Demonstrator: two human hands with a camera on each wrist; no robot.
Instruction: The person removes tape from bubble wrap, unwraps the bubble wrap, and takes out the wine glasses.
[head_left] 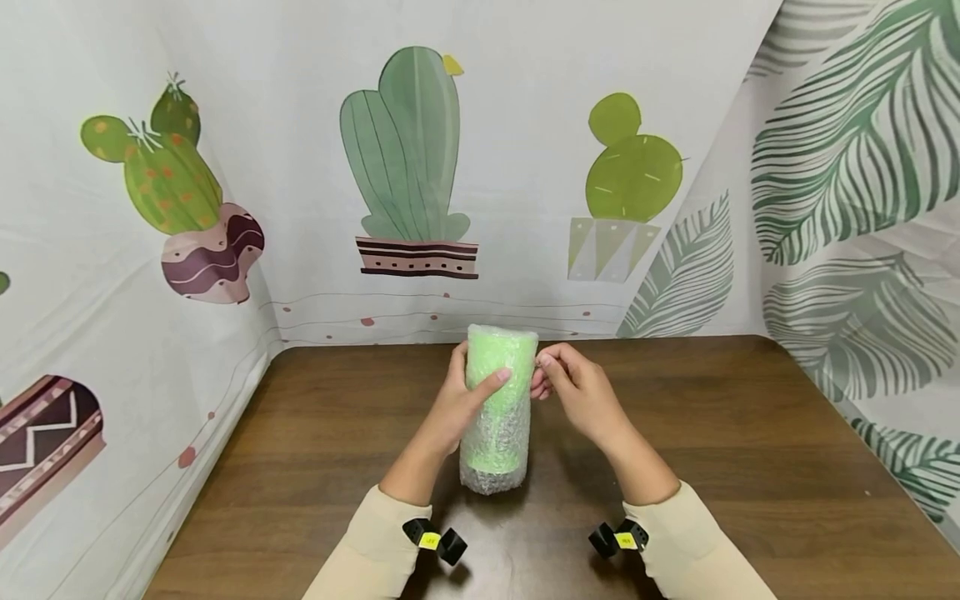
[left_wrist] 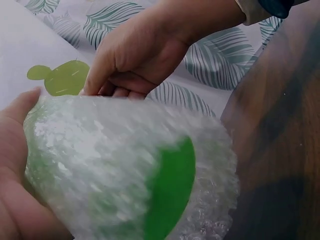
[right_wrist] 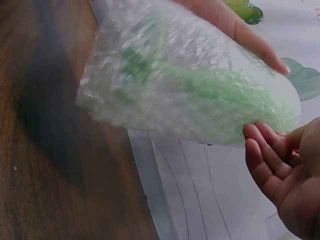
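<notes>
A green, roughly cylindrical object wrapped in bubble wrap [head_left: 495, 425] is held tilted above the table in the head view. My left hand [head_left: 459, 407] grips its left side, thumb across the front and fingers behind. At its upper right edge, my right hand [head_left: 577, 387] pinches the edge of the wrap between thumb and index finger, the other fingers curled. The left wrist view shows the bubble wrap [left_wrist: 100, 160] close up, a solid green patch through it, and the right hand [left_wrist: 140, 55] at its far edge. The right wrist view has the right fingertips [right_wrist: 255, 131] at the wrap's edge.
A brown wooden table [head_left: 322, 467] lies beneath the hands. White cloth printed with cacti [head_left: 525, 150] hangs behind and to the left, and leaf-patterned cloth [head_left: 847, 233] hangs at the right. Black wrist cameras [head_left: 450, 546] are strapped over the beige sleeves [head_left: 375, 542].
</notes>
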